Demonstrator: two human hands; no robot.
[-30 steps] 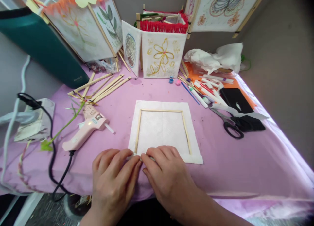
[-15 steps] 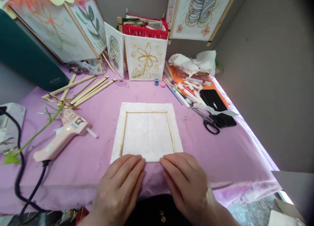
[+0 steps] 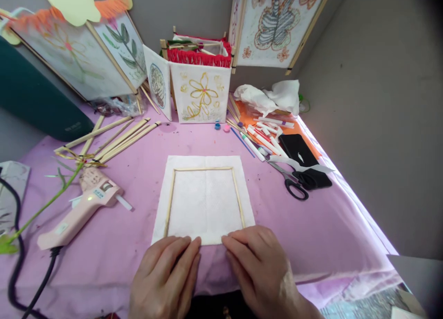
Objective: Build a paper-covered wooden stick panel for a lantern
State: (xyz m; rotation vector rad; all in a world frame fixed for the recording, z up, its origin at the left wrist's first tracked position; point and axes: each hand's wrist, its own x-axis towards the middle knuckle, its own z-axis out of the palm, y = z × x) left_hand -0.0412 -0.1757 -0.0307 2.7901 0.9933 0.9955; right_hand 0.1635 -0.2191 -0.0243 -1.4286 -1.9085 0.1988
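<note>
A square white paper napkin (image 3: 206, 201) with a centre crease lies flat on the table. Thin wooden sticks (image 3: 203, 169) form a frame on it, showing along the far, left and right sides. At the near left corner my left hand (image 3: 168, 275) pinches the napkin's edge, fingers close together. My right hand (image 3: 261, 263) grips the same edge near the right corner. Between the fingertips the edge looks folded over in a narrow strip; whether a stick lies inside is hidden. Both thumbs are mostly under or behind the fingers.
A pink glue gun (image 3: 83, 206) with a black cord lies left, near loose wooden sticks (image 3: 126, 136). Scissors (image 3: 292, 183), a black case (image 3: 301, 153) and markers (image 3: 254, 143) are at the right. A decorated lantern (image 3: 200, 95) stands at the back of the purple tablecloth (image 3: 294, 245).
The camera view has shifted, so the table things appear lower in the picture. Both hands stay at the napkin's near edge, where a folded strip now shows more plainly.
</note>
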